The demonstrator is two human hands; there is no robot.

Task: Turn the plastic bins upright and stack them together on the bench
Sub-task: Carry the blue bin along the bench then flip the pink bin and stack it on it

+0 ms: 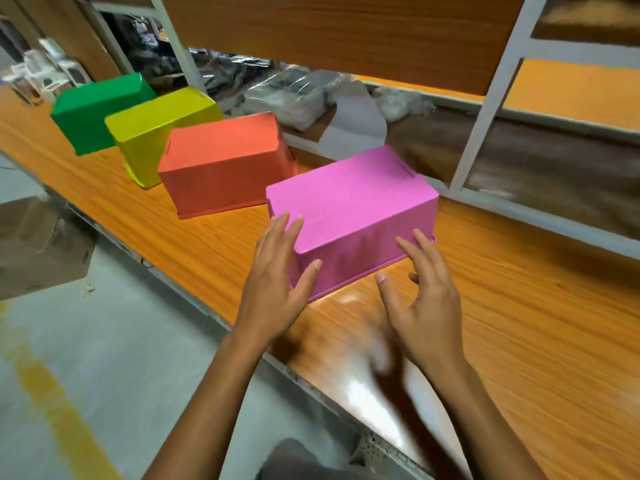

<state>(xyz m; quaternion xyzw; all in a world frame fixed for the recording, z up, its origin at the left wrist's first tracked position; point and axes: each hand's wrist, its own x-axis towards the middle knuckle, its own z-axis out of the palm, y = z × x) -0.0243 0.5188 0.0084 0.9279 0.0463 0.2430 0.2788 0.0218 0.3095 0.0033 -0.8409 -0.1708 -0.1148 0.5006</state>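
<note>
Upturned pink bin [349,206] between spread left hand [277,282], right hand [429,299]; nothing gripped

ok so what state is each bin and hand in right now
pink bin, upside down
orange bin, upside down, untouched
yellow bin, upside down, untouched
green bin, upside down, untouched
left hand, open, touching pink bin's corner
right hand, open, by its right end

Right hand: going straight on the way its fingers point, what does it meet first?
The upside-down pink plastic bin. The open right hand aims at the bin's near side wall, low by the rim. It may already be touching; depth is unclear.
</note>
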